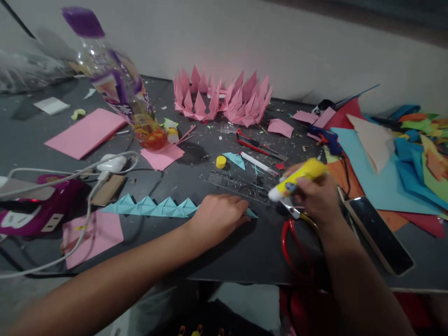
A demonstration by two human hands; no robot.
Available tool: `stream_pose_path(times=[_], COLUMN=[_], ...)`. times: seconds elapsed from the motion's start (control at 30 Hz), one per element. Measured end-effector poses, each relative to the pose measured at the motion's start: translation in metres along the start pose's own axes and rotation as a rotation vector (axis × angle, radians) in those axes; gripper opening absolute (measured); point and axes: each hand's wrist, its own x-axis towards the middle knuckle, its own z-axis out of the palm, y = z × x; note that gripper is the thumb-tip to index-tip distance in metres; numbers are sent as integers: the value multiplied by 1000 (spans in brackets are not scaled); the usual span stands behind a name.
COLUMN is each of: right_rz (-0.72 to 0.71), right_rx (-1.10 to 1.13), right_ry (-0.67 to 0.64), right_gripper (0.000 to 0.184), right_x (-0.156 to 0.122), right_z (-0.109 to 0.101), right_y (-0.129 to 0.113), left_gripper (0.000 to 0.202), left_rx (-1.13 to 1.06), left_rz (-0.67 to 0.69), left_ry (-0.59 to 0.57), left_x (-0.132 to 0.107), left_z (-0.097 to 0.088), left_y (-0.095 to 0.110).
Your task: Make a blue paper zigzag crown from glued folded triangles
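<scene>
Your blue folded strip (150,208) lies along the front edge of the desk (255,254), left of its middle, four raised points showing. Your left hand (219,219) rests over its right-hand part, fingers bent, the tip showing beyond them; whether they pinch or only press, I cannot tell. Your right hand (320,196), well apart from the left, is wrapped around a yellow glue stick (294,182), its white end aimed down and toward the strip. Below that hand, scissors (286,240) with a red handle reach close to the front edge; a phone (383,240) lies toward the front right corner. Behind the strip you have a clear ruler (234,184), then a yellow cap (220,162). Spiky pink paper pieces (241,105) stand by the back edge, and a purple-capped bottle (121,88) stands to their left.
</scene>
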Motion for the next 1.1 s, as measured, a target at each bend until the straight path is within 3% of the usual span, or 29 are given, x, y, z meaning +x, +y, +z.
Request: stream_pose_path(times=[0.1, 0.2, 0.27, 0.33, 0.43, 0.53, 0.67, 0.97, 1.03, 1.1], right_rz=[-174, -207, -144, -110, -42, 23, 91, 128, 63, -134], right_rx=[213, 252, 286, 282, 86, -323, -681, -643, -618, -628], right_ry=[290, 338, 335, 438, 553, 556, 545, 561, 646, 779], right_gripper=[15, 34, 31, 29, 32, 28, 31, 40, 40, 34], right_x=[11, 25, 33, 40, 45, 44, 43, 44, 38, 30], right_z=[-16, -30, -38, -45, -52, -56, -54, -54, -55, -48], right_y=[-2, 5, 17, 33, 55, 65, 61, 58, 41, 18], left_gripper=[21, 19, 18, 16, 15, 15, 14, 13, 13, 13], left_rx=[-50, -92, -111, -121, -125, -129, -131, -157, -168, -170], left_rz=[-30, -52, -45, -35, -28, -23, -28, -32, -36, -34], left_ry=[-13, -13, -14, -12, -8, -8, -18, -35, -31, -32], left_x=[1, 2, 2, 2, 2, 2, 2, 2, 2, 1], left_z=[-1, -2, -2, -2, -1, -1, -2, -3, -2, -2], left_y=[-2, -4, -5, -5, -6, -6, -5, -6, -6, -6])
